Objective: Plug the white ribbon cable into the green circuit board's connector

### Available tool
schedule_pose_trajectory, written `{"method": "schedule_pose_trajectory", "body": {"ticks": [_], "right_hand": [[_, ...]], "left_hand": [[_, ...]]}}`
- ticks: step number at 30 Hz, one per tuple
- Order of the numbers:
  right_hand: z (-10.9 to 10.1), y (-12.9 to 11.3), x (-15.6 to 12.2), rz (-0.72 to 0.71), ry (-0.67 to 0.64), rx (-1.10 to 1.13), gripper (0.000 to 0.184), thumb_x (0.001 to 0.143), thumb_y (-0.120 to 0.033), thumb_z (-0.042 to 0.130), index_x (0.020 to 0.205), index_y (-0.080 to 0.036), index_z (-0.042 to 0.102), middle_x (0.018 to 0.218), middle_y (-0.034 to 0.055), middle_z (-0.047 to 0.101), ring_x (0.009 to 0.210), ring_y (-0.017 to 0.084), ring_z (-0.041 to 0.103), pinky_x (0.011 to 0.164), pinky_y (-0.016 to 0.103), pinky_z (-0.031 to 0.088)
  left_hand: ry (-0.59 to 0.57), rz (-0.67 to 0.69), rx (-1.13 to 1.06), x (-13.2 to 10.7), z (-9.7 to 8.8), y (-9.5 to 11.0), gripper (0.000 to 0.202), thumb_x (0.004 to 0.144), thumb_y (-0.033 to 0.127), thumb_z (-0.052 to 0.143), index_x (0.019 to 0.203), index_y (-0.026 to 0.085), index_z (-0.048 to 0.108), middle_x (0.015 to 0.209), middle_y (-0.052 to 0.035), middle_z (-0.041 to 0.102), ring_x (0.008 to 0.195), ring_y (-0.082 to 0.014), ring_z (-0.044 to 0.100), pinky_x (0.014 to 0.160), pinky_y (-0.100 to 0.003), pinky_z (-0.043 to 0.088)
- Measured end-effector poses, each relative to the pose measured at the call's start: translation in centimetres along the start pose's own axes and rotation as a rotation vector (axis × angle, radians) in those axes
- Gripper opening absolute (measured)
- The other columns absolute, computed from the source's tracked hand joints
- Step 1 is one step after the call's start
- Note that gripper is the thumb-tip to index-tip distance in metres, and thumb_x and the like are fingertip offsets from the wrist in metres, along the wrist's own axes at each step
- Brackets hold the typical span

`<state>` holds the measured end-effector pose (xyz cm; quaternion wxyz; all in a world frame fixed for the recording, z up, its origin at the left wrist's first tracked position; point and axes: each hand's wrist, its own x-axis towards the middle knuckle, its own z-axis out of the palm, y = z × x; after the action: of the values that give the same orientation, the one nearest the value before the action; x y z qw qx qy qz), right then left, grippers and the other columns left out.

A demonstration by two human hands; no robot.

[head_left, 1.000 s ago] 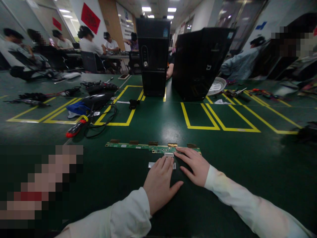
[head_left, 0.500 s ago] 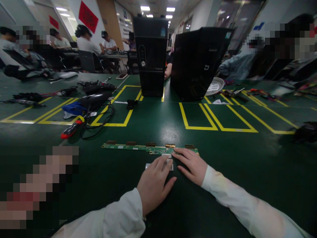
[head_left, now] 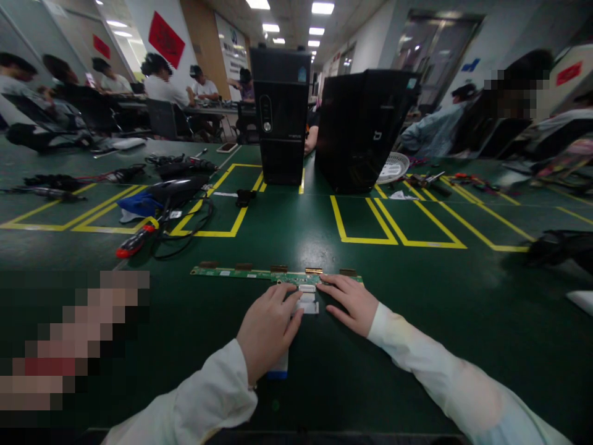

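Observation:
A long, narrow green circuit board (head_left: 236, 274) with copper-coloured tabs along its far edge lies on the table in front of me. At its near edge sits a white connector (head_left: 307, 288), and a flat white ribbon cable (head_left: 309, 307) runs from there towards me, passing under my left hand (head_left: 269, 318). The cable's blue end (head_left: 277, 374) shows below that hand. My left hand's fingers are apart, with tips by the connector and thumb beside the cable. My right hand (head_left: 351, 301) is open, its fingertips resting at the board's right part.
Two black computer towers (head_left: 283, 117) (head_left: 365, 127) stand at the table's far side. At left lie a red-black screwdriver (head_left: 135, 241), a blue-and-black item (head_left: 139, 203) and cables. A white basket (head_left: 393, 168) stands right of the towers. A blurred-out arm (head_left: 92, 324) reaches in at left.
My left hand has shifted left, uncovering the white connector, part of the ribbon cable and its blue end. My right hand stays by the board. The view has turned slightly.

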<state>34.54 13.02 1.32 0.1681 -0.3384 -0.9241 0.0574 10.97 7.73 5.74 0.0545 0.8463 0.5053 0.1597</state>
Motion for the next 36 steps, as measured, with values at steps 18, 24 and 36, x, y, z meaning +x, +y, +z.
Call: {"method": "schedule_pose_trajectory", "body": {"ticks": [18, 24, 36], "right_hand": [[-0.1, -1.5, 0.6, -0.075, -0.017, -0.047, 0.047, 0.093, -0.046, 0.039, 0.134, -0.024, 0.05, 0.143, 0.0131, 0.036, 0.133, 0.029, 0.03, 0.105, 0.052, 0.033], [0.0, -1.3, 0.8, -0.053, -0.077, -0.045, 0.053, 0.091, -0.051, 0.041, 0.137, -0.025, 0.047, 0.141, 0.0136, 0.038, 0.131, 0.028, 0.033, 0.106, 0.051, 0.031], [-0.7, -0.6, -3.2, 0.046, -0.083, -0.094, 0.056, 0.091, -0.055, 0.041, 0.14, -0.028, 0.041, 0.145, 0.0129, 0.035, 0.135, 0.029, 0.03, 0.107, 0.057, 0.026]], "left_hand": [[0.202, -0.242, 0.22, -10.0, 0.2, -5.0, 0.038, 0.092, 0.033, 0.041, 0.118, 0.014, 0.06, 0.119, -0.0136, 0.061, 0.107, -0.0293, 0.058, 0.089, -0.046, 0.049], [0.241, -0.242, 0.17, -10.0, 0.6, -5.1, 0.036, 0.092, 0.031, 0.041, 0.119, 0.015, 0.059, 0.118, -0.0131, 0.061, 0.108, -0.0285, 0.057, 0.091, -0.045, 0.048], [0.278, -0.216, 0.125, -10.0, 0.4, -4.9, 0.033, 0.091, 0.029, 0.042, 0.117, 0.017, 0.06, 0.116, -0.0122, 0.062, 0.107, -0.0272, 0.058, 0.092, -0.046, 0.047]]}}
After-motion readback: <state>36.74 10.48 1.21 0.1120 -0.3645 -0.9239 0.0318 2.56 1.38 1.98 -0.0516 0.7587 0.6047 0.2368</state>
